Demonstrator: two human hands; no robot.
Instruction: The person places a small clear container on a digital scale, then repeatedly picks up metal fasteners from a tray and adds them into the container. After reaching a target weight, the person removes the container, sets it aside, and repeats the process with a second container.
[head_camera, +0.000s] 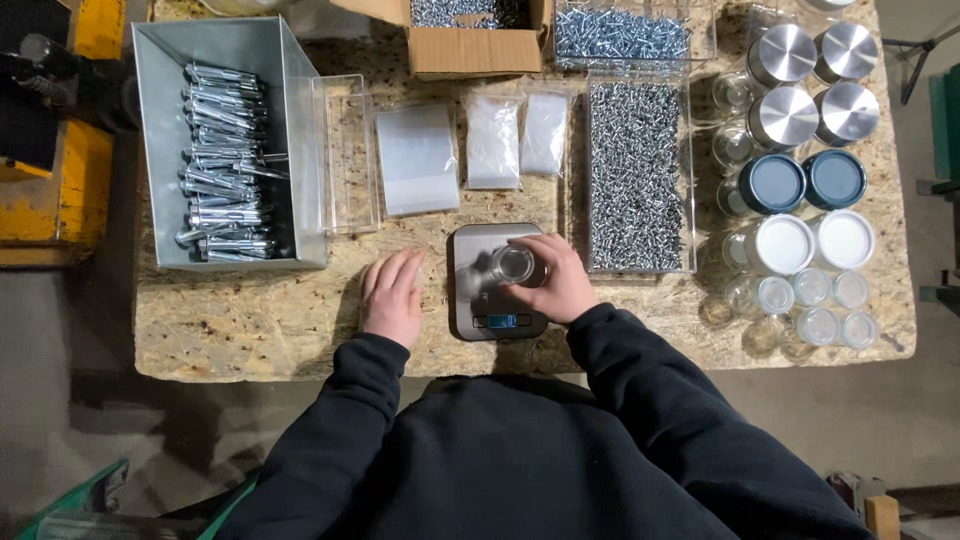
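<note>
Jar (516, 265) upright, mouth up, on scale (478, 300)

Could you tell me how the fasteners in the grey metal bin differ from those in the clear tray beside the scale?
The bolts in the grey metal bin are long, thick and few, lying roughly side by side. The screws in the clear tray are small, thin and very many, heaped in all directions. The bin sits at the table's left, past the left hand; the tray lies just beyond the right hand. Both are shiny silver metal.
</note>
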